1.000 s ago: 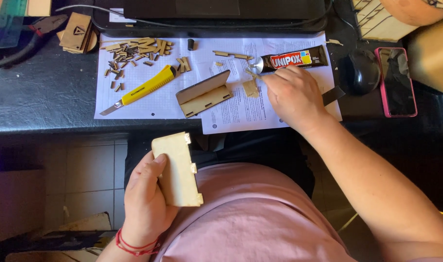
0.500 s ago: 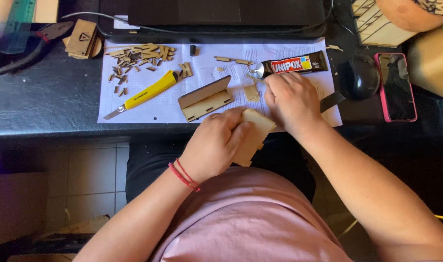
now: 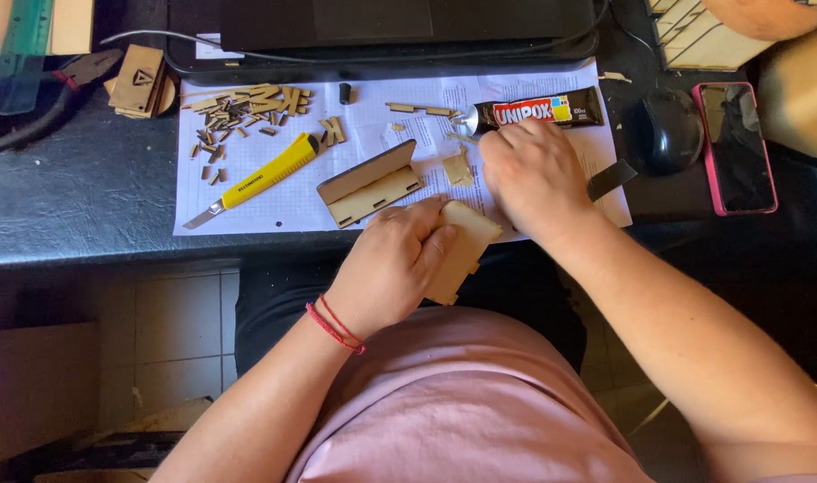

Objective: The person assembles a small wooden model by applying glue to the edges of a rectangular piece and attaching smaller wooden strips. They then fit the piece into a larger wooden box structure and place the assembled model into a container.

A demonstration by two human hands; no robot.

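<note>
Plywood, a pale flat box-like piece (image 3: 460, 246), is clamped in left hand (image 3: 399, 264) fingers at the tabletop's front edge; right hand (image 3: 534, 174) fingers pinch something small beside the black glue tube (image 3: 538, 111), gluing step, next needs careful alignment.

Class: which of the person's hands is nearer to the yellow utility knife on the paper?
Left. The left hand, holding a wooden piece, lies below and right of the yellow utility knife; the right hand is farther right, by the glue tube.
</note>
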